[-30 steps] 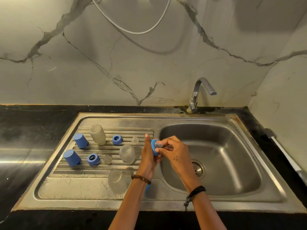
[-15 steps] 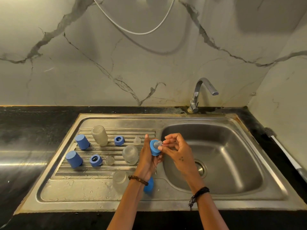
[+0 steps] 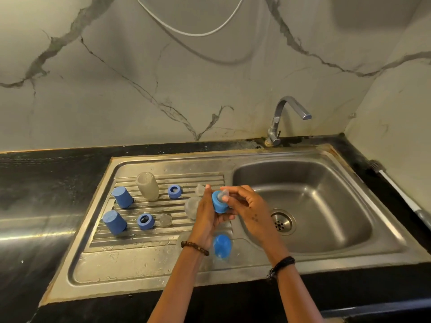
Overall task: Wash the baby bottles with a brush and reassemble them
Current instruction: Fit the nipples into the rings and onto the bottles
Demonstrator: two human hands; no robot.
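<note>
My left hand (image 3: 206, 215) grips a blue screw ring (image 3: 219, 203) over the divide between drainboard and basin. My right hand (image 3: 247, 203) pinches the clear teat (image 3: 224, 195) that pokes out of the ring. On the ribbed drainboard (image 3: 130, 238) stand two blue caps (image 3: 122, 197) (image 3: 114, 222), two more blue rings (image 3: 175, 191) (image 3: 145, 221), a frosted bottle (image 3: 147, 186), loose clear teats (image 3: 165, 220) (image 3: 200, 189), and a second bottle (image 3: 192, 207) partly behind my left hand. A third blue cap (image 3: 222, 246) lies under my left wrist.
The steel basin (image 3: 326, 206) with its drain (image 3: 283, 222) lies to the right, the tap (image 3: 286, 117) behind it. A white-handled brush (image 3: 401, 194) rests on the black counter at the far right. A white hose (image 3: 191, 31) hangs on the marble wall.
My right hand has shifted its fingers on the teat at the ring's front. The blue cap below my left wrist has come into fuller view. Items on the drainboard have stayed put.
</note>
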